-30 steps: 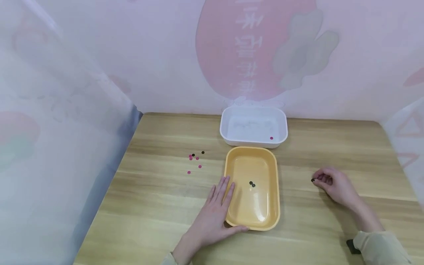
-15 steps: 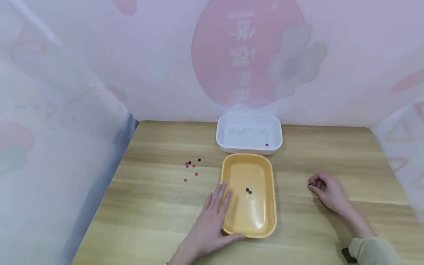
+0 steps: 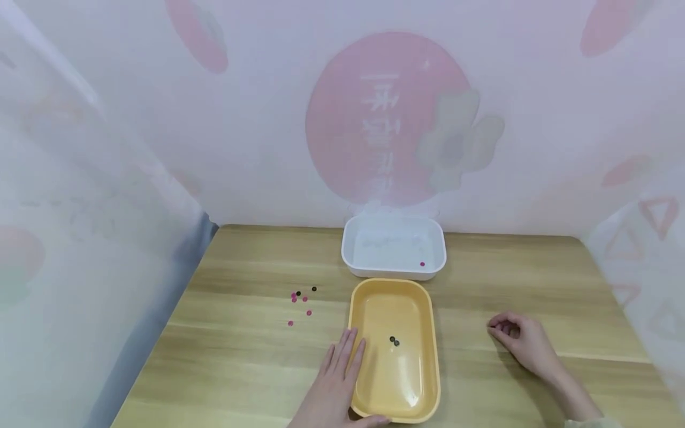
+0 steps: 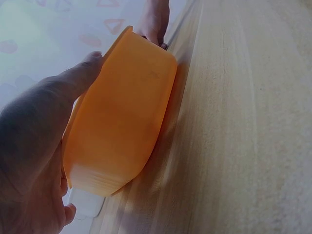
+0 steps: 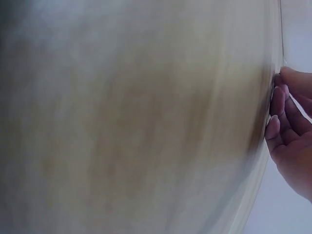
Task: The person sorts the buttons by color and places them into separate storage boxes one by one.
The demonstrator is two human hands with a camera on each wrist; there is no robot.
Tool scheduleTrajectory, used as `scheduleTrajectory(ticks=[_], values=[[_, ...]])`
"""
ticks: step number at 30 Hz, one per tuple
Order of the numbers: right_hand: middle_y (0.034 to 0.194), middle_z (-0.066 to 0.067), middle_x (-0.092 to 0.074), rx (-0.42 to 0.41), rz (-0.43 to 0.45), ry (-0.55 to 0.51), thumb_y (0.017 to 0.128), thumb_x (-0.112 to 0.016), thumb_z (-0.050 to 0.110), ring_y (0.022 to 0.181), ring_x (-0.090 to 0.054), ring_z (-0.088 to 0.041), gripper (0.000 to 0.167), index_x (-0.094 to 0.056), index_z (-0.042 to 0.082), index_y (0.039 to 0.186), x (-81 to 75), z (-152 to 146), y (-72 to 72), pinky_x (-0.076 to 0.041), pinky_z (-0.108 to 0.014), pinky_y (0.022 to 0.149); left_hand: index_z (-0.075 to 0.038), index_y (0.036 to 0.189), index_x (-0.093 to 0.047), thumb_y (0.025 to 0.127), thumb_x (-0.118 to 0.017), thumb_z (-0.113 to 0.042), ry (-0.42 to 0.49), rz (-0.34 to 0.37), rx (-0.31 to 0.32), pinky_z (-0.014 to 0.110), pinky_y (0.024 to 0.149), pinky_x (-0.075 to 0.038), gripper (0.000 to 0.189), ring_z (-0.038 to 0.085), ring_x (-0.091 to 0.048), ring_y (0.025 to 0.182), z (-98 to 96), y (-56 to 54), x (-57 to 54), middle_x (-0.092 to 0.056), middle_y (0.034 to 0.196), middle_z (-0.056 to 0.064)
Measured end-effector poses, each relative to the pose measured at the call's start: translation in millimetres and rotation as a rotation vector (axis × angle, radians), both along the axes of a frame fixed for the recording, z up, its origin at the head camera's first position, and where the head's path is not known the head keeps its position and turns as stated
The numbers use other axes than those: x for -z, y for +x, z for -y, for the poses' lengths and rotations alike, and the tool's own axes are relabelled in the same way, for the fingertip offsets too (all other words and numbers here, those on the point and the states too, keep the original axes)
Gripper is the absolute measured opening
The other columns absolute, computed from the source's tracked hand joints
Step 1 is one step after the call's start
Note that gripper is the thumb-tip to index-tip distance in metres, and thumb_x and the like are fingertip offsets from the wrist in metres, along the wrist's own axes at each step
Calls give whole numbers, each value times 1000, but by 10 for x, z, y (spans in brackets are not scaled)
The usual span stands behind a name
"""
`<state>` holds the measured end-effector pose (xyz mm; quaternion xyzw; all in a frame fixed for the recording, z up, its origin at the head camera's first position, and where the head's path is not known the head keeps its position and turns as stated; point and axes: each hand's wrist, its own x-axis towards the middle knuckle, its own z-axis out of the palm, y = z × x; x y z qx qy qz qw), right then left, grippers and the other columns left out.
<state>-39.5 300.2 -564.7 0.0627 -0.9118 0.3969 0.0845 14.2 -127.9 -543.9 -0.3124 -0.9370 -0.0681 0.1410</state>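
Note:
My left hand rests with fairly straight fingers on the left rim of the yellow tray, its thumb along the near edge. Two small black buttons lie together on the tray's floor. To the right of the tray, my right hand is low over the table, thumb and index fingertips pinched together. The black button seen there earlier is now hidden by the fingertips. In the right wrist view, the curled fingers are close to the tabletop. The left wrist view shows the tray's side wall beside the left thumb.
A white tray stands behind the yellow one, against the patterned wall covering, with one pink button inside. On the wooden table to the left lie several pink buttons and two black ones.
The head view has tilted up, so everything sits lower in it. My right hand keeps its pinch close to the same spot; the black button at its fingertips has gone out of sight.

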Motion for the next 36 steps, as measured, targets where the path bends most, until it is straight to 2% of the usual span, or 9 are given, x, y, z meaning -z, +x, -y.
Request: scheduleTrajectory(ticks=[3,9,14,16,18,19,22,30,36], values=[[81,3,-72,-3,-9,-39,82,-86,-11,73,-57,7,22,-78,6,93,22,-2,-3,-50,-16,60,-1,163,-46,75,-62,-102,-19,-59,-3,31,142,10,135,31,-36,164,3,-30,73,-43,173,21],[84,-1,-73,9,7,-97,83,-85,-14,74,-60,6,23,-77,3,96,21,22,-71,-54,-17,60,-1,164,-45,81,-54,-102,-19,-89,-3,30,141,10,130,29,-20,172,27,-116,150,-40,174,22],[90,-6,-76,29,4,-99,82,-84,-14,79,-62,8,25,-77,3,98,-14,48,-105,-57,-16,65,-3,171,-33,84,-40,-105,-9,-85,10,41,138,-27,134,30,-23,172,62,-205,286,-29,180,22],[92,-8,-78,35,-3,-104,82,-84,-14,82,-63,9,25,-77,4,99,-36,49,-116,-58,-14,69,-3,171,-33,84,-39,-105,-16,-86,12,41,138,-28,134,30,-23,172,60,-227,292,-28,180,21],[93,-8,-78,32,-14,-116,83,-84,-13,84,-64,7,25,-78,3,100,-64,47,-130,-57,-12,72,-3,169,-36,82,-44,-105,-10,-90,17,36,142,-10,135,30,-22,172,52,-251,290,-31,179,22],[94,-7,-79,26,-17,-123,84,-84,-13,84,-64,7,24,-78,3,101,-78,43,-139,-57,-11,73,-2,166,-42,82,-49,-103,-21,-109,7,33,141,-8,132,30,-25,171,38,-236,198,-38,175,22],[96,-1,-79,-8,-32,-158,87,-82,-12,88,-65,6,23,-77,1,104,-122,28,-167,-56,-10,78,-1,164,-44,79,-58,-101,-15,-111,12,28,138,14,132,29,-15,173,18,-272,181,-42,172,23],[105,20,-75,-79,-98,-238,88,-80,-16,93,-67,4,23,-75,-4,107,-294,56,-200,-56,-12,80,1,161,-46,75,-60,-101,-26,-154,45,30,137,21,134,26,15,173,27,-351,206,-43,169,25],[109,23,-74,-91,-67,-303,91,-78,-14,98,-70,4,23,-74,-3,111,-517,120,-180,-57,-11,89,0,168,-35,90,-38,-100,-15,-196,57,31,138,19,126,28,10,174,40,-394,297,-35,175,24]])
